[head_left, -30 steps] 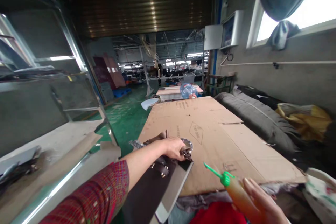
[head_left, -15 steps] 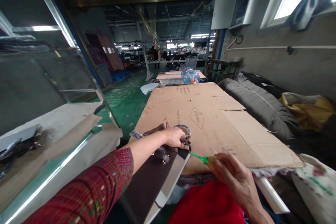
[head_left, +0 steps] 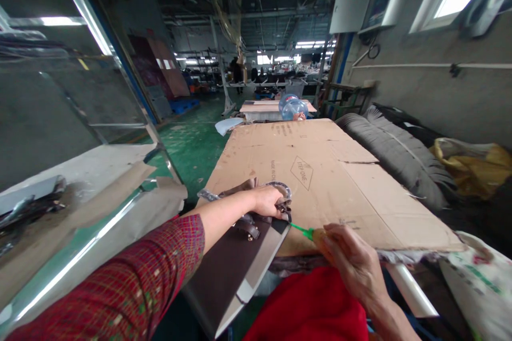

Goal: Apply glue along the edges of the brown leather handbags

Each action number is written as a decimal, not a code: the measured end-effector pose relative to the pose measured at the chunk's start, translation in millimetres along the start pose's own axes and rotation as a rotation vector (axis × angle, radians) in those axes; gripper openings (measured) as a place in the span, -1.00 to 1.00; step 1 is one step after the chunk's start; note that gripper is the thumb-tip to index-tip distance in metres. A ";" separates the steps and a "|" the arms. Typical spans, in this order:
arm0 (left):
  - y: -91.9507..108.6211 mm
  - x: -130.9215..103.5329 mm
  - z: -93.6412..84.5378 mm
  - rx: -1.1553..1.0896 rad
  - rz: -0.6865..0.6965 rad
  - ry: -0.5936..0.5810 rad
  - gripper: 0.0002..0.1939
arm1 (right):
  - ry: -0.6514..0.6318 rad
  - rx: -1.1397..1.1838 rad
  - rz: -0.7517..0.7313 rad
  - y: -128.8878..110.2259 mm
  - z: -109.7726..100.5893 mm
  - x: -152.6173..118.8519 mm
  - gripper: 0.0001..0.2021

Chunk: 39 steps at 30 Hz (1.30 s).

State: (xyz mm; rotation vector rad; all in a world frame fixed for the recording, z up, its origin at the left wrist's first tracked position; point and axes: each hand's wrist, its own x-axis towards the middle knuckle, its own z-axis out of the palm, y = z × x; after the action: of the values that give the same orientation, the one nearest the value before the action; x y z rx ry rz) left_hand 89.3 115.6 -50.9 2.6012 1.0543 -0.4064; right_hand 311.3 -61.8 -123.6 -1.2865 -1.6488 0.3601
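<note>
A dark brown handbag with a lighter side edge lies at the near left edge of the cardboard. Its straps carry small metal fittings, and a curved handle looks wrapped in clear plastic. My left hand is closed on the bag's upper corner, close to the handle; the fingertips are partly hidden. In my right hand is a yellowish glue bottle, mostly covered by the fingers. Its thin green nozzle points left, with the tip at the bag's corner beside my left fingers.
Flat brown cardboard covers the table. Past its far end stands a blue water jug. Grey padded rolls lie on the right, a white sack nearer. A metal-framed shelf stands left.
The view has shifted slightly. Both hands keep their holds, and the green nozzle tip stays at the bag's corner.
</note>
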 end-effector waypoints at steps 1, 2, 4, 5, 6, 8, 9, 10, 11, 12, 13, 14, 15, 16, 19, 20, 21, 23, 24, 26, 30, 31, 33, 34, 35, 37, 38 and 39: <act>0.2 -0.2 0.0 0.000 -0.001 -0.001 -0.59 | -0.019 0.009 -0.005 -1.6 -0.4 1.5 -0.85; 0.4 -0.3 0.2 0.000 0.000 -0.001 -0.59 | -0.053 0.028 -0.005 -3.1 -0.4 2.8 -0.85; 0.4 -0.3 0.5 -0.003 0.004 0.001 -0.60 | -0.093 0.045 -0.010 -5.1 0.4 4.7 -0.85; 0.2 -0.3 0.8 -0.004 0.007 0.003 -0.60 | -0.079 0.033 -0.020 -5.3 1.0 5.3 -0.85; 0.1 -0.1 1.0 -0.005 0.008 0.006 -0.59 | -0.047 0.011 -0.035 -5.0 1.6 5.6 -0.85; -0.4 0.2 1.5 -0.008 0.009 0.008 -0.58 | 0.012 -0.030 -0.060 -3.8 2.7 5.6 -0.86; -0.7 0.4 1.6 -0.009 0.010 0.008 -0.57 | -0.001 -0.028 -0.058 -3.1 2.9 5.2 -0.87; -0.9 0.6 1.7 -0.011 0.011 0.007 -0.57 | -0.037 -0.013 -0.052 -2.7 2.9 4.7 -0.87; -1.2 0.8 1.7 -0.012 0.013 0.006 -0.58 | -0.077 0.006 -0.045 -2.4 2.8 4.1 -0.88; -1.5 1.1 1.8 -0.013 0.015 0.005 -0.58 | -0.098 0.017 -0.045 -2.3 2.5 3.5 -0.88; -1.8 1.4 1.9 -0.015 0.017 0.004 -0.59 | -0.093 0.018 -0.049 -2.3 2.3 3.0 -0.88; -2.1 1.8 2.0 -0.016 0.018 0.004 -0.59 | -0.068 0.008 -0.054 -2.3 2.0 2.5 -0.88; -2.5 2.3 2.3 -0.019 0.018 0.003 -0.59 | -0.032 -0.007 -0.059 -2.3 1.9 2.1 -0.88; -3.0 2.7 2.6 -0.021 0.020 0.001 -0.58 | -0.014 -0.015 -0.059 -2.3 1.8 1.7 -0.87; -4.4 4.1 3.8 -0.032 0.027 -0.006 -0.59 | -0.088 0.025 -0.038 -3.1 2.5 0.7 -0.87; -4.8 4.3 4.1 -0.035 0.028 -0.008 -0.60 | -0.101 0.037 -0.040 -3.6 2.9 0.5 -0.87; -4.9 4.5 4.2 -0.038 0.026 -0.008 -0.60 | -0.090 0.034 -0.051 -4.3 3.3 0.2 -0.88; -4.8 4.4 4.1 -0.040 0.013 -0.008 -0.58 | -0.028 0.001 -0.085 -6.4 3.8 0.0 -0.91; -4.6 4.3 3.9 -0.040 0.006 -0.009 -0.57 | -0.015 -0.010 -0.101 -7.9 3.8 -0.1 -0.91; -4.0 4.3 3.4 -0.036 0.000 -0.012 -0.56 | -0.069 0.005 -0.119 -12.0 3.1 -0.3 -0.90; -3.2 4.8 3.1 -0.034 0.008 -0.017 -0.58 | -0.137 0.031 -0.155 -18.6 2.5 -0.7 -0.90; -3.2 4.9 3.2 -0.034 0.010 -0.016 -0.58 | -0.104 0.014 -0.164 -19.3 2.9 -0.7 -0.91; -3.2 4.8 3.3 -0.033 0.011 -0.014 -0.57 | -0.054 -0.003 -0.168 -20.2 3.9 -0.8 -0.92; -3.3 4.7 3.4 -0.032 0.013 -0.013 -0.57 | -0.066 0.007 -0.164 -20.7 4.3 -1.0 -0.92; -3.3 4.5 3.4 -0.032 0.015 -0.013 -0.57 | -0.102 0.029 -0.156 -21.2 4.5 -1.2 -0.91; -3.3 4.1 3.5 -0.031 0.016 -0.016 -0.56 | -0.181 0.075 -0.139 -21.7 4.4 -1.5 -0.89; -3.3 4.0 3.5 -0.031 0.016 -0.017 -0.56 | -0.191 0.080 -0.132 -21.5 4.2 -1.5 -0.89; -3.3 3.9 3.6 -0.031 0.015 -0.017 -0.57 | -0.176 0.070 -0.125 -20.9 3.9 -1.4 -0.90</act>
State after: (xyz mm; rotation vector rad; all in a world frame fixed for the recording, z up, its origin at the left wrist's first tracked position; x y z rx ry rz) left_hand 89.1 118.9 -56.2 2.5725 1.0263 -0.4042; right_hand 296.1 -70.1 -111.2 -1.1191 -1.8384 0.4612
